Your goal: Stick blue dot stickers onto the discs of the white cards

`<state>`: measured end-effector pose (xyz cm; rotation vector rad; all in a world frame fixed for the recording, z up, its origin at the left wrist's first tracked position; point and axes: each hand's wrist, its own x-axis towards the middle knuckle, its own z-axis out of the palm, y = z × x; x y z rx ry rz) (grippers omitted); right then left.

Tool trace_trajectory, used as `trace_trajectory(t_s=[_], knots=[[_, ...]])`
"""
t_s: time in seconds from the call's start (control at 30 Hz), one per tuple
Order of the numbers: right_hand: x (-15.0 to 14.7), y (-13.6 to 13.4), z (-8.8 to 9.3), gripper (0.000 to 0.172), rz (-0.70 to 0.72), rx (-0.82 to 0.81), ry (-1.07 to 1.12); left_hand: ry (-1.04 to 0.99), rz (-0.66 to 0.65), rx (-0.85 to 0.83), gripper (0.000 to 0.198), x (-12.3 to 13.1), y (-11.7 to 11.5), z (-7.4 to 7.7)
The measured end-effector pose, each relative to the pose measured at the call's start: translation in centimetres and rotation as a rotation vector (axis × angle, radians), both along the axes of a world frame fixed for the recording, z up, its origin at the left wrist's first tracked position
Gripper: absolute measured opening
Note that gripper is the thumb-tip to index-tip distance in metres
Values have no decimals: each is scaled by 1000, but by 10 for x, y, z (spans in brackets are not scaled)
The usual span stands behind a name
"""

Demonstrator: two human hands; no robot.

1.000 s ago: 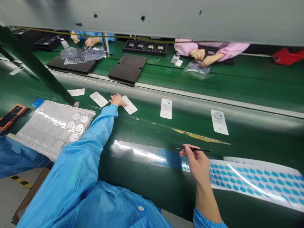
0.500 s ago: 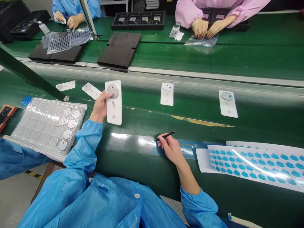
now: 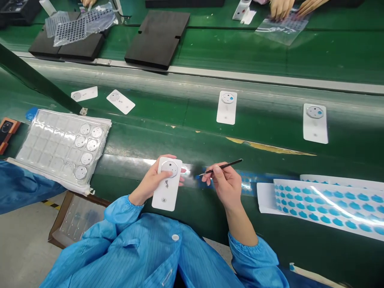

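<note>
My left hand [image 3: 153, 180] grips a white rectangular panel [image 3: 166, 196] with rounded corners, its thumb resting by the round disc at the upper end. Small dark print marks the panel's lower part. In my right hand [image 3: 225, 180] are black tweezers [image 3: 231, 163], held like a pen with the tip pointing left toward the panel. Whether the tip pinches anything is too small to tell. Beneath both hands runs a clear film strip [image 3: 127, 162], with blue dots near the right hand. To the right lies a white sheet [image 3: 267, 196] with rows of blue stickers [image 3: 321, 210].
Two white panels, one in the middle [image 3: 226, 114] and one at right [image 3: 315, 130], bear a blue dot. Two more [image 3: 124, 105] lie at left. A clear blister tray [image 3: 64, 140] holds several round discs. Across the bench, co-workers' hands [image 3: 282, 8] work near black foam boards [image 3: 157, 40].
My left hand has brought the white panel down and right, close to the tweezers. My right hand has turned slightly, still holding the tweezers. The view has tilted downward.
</note>
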<state>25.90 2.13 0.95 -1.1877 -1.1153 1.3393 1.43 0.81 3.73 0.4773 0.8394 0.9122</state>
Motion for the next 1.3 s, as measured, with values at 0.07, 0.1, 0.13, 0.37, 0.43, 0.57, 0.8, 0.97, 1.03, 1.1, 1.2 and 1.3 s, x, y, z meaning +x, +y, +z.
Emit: trace_trajectory(t_s=[0.07, 0.1, 0.13, 0.37, 0.43, 0.57, 0.8, 0.97, 1.03, 1.1, 1.2, 1.3], knots=[[-17, -7, 17, 29, -1, -2, 107, 6, -22, 3, 55, 8, -8, 6], [-25, -11, 24, 27, 3, -4, 140, 14, -29, 4, 54, 12, -11, 9], [-33, -14, 31, 25, 9, -8, 154, 22, -31, 7, 53, 14, -13, 12], [-55, -22, 48, 21, 16, -19, 119, 103, -19, 96, 45, 16, -22, 19], [-55, -23, 50, 21, 13, -18, 106, 115, -22, 123, 44, 16, -23, 19], [-56, -24, 52, 23, 14, -29, 95, 153, -13, 152, 43, 15, -24, 18], [-58, -24, 50, 28, 20, -51, 91, 233, -29, 139, 45, 12, -25, 17], [-59, -23, 50, 32, 32, -56, 57, 208, -33, 120, 45, 11, -26, 19], [-60, -23, 49, 31, 38, -55, 55, 197, -33, 108, 45, 11, -26, 20], [-60, -23, 48, 30, 37, -54, 58, 198, -29, 107, 45, 10, -26, 21], [-60, -24, 46, 27, 36, -51, 64, 207, -25, 116, 44, 10, -26, 21], [-60, -25, 45, 25, 35, -53, 62, 219, -22, 122, 43, 10, -26, 20]])
